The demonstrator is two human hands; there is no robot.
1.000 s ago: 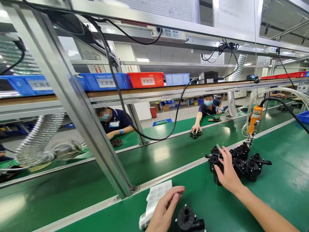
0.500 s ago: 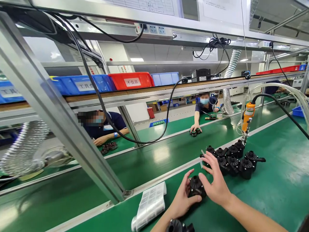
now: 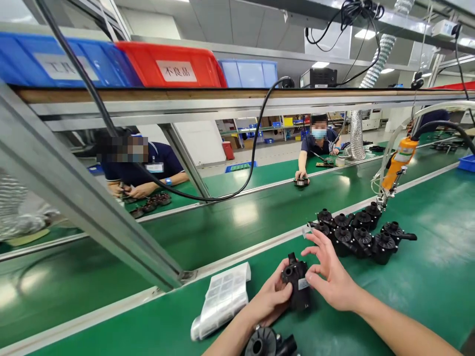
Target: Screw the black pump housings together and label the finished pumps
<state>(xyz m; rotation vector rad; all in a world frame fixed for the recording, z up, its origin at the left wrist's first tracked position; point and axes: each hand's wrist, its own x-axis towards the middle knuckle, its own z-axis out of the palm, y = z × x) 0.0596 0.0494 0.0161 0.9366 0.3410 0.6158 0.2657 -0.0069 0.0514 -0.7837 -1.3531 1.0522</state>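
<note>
My left hand (image 3: 272,294) is closed around a black pump (image 3: 297,274), which is tilted so its nozzles face up and left. A small white label (image 3: 303,283) lies on the pump's side. My right hand (image 3: 330,272) has its thumb against the pump by this label, and its other fingers are spread. By its upper fingertips is a small clear strip (image 3: 306,230); whether it is stuck or pinched there, I cannot tell. A curled sheet of labels (image 3: 224,296) lies left of my hands. Another black pump (image 3: 263,341) is at the bottom edge, partly cut off.
Several black pumps (image 3: 361,237) stand grouped beyond my right hand. An orange electric screwdriver (image 3: 399,163) hangs above them. A slanted metal post (image 3: 111,212) rises at left. A black cable (image 3: 256,153) loops down. Two co-workers (image 3: 163,158) sit across the green bench (image 3: 426,296).
The pump in my left hand has turned, so its labelled side now shows. My right thumb has come to that side. The view has shifted closer and lower.
</note>
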